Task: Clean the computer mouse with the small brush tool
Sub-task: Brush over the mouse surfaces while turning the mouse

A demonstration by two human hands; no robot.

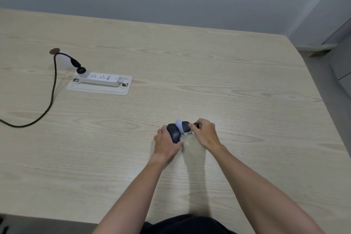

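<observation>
A dark computer mouse (173, 132) lies on the light wooden table (190, 74), right of centre. My left hand (166, 143) grips it from the left and the near side. My right hand (206, 133) holds the small brush tool (183, 125), a dark body with a pale rounded head. The pale head touches the mouse's far right side. My fingers hide the rear of the tool and part of the mouse.
A white power strip (100, 79) sits in a recessed tray (98, 89) at the left middle. A black cable (53, 89) runs from its plug to a round hole (54, 51) and off the left edge. The table's right edge drops to the floor.
</observation>
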